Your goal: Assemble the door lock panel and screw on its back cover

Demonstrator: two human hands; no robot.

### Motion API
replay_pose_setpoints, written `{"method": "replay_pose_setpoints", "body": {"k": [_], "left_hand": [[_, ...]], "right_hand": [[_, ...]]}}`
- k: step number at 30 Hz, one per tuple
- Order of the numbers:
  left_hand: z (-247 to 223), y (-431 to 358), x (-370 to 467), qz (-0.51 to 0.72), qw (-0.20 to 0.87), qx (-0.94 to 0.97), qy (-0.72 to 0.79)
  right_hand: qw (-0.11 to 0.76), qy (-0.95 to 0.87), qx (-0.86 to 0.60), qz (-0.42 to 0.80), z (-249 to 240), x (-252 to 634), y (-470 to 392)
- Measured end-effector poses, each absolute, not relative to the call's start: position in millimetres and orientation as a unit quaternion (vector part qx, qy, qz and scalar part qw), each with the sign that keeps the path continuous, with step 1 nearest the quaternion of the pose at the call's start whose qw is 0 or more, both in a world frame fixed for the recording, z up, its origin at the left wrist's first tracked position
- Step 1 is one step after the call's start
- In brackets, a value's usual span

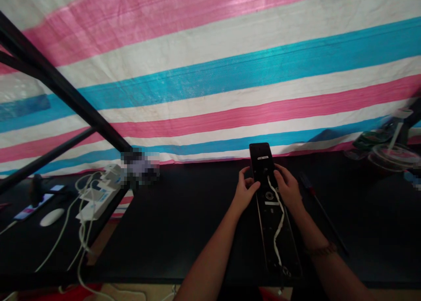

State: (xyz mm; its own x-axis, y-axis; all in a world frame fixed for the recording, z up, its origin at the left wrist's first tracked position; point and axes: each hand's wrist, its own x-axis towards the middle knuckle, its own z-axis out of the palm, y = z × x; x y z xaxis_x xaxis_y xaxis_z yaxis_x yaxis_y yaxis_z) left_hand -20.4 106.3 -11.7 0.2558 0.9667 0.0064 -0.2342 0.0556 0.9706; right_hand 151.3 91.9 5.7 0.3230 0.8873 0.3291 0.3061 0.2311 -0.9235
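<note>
A long black panel (268, 224) with rounded corners, small holes and white labels stands in front of me, its far end tipped up off the black table. My left hand (245, 191) grips its left edge, with thumb on the face and fingers around the side. On the opposite edge, my right hand (288, 186) holds it with the thumb over the face. A white wrapped cable (281, 217) runs down the panel from a hole near the top to its near end, where a small connector hangs.
To the right lies a thin dark rod (325, 211). Clear plastic containers (391, 154) stand at the far right. A white power strip (98, 200) with tangled cables, a white mouse (51, 217) and a lit phone (36, 206) are on the left table. A striped sheet (210, 82) hangs behind.
</note>
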Motion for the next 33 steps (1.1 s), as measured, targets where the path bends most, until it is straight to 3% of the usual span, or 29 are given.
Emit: {"method": "replay_pose_setpoints", "body": {"k": [7,18,33], "left_hand": [[-11.0,104.7,-20.2,0.477,0.635,0.496,0.349],[-0.1,100.4,-25.1,0.425,0.688,0.513,0.287],[2.3,99.1,-23.5,0.435,0.684,0.493,0.316]], "right_hand": [[0.574,-0.463,-0.511,0.442,-7.0,152.1,88.9],[0.580,-0.443,-0.507,0.458,-4.4,151.8,86.7],[0.588,-0.424,-0.490,0.484,-8.0,150.2,87.3]]}}
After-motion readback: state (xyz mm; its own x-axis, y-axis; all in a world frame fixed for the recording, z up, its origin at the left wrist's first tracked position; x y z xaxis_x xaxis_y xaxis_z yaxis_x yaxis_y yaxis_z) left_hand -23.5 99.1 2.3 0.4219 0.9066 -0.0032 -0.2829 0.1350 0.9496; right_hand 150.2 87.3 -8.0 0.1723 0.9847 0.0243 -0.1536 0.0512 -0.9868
